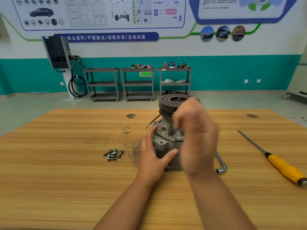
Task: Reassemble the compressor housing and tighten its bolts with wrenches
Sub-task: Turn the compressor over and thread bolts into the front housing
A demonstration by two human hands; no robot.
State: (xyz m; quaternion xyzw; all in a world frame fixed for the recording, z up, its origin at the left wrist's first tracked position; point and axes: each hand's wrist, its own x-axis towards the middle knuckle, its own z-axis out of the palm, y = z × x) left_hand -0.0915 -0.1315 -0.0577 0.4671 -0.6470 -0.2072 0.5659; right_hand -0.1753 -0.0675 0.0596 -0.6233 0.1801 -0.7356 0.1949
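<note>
Item: compressor housing (pixel 167 140), grey cast metal, standing on end near the middle of the desk (pixel 66 163), with the dark grooved pulley (pixel 166 103) uppermost and a thin black lead (pixel 152 122) sticking out to its left. Your left hand (pixel 152 155) grips the housing's left flank, thumb laid across the front. Your right hand (pixel 197 140) is raised in front of the housing's right side and is blurred; its fingers look loosely curled, but you cannot tell whether they hold anything. Bolts (pixel 113 154): a small heap on the desk, left of the housing and apart from it. L-shaped socket wrench (pixel 221 165): flat on the desk just right of the housing, partly hidden behind your right wrist, untouched. Yellow-handled screwdriver (pixel 282 168): further right, well apart. Step in hand, by judgement: seating and aligning the housing sections, before bolting. The next move calls for a bolt from the heap, started by finger in a flange hole while your left hand steadies the body; the wrench comes after.
</note>
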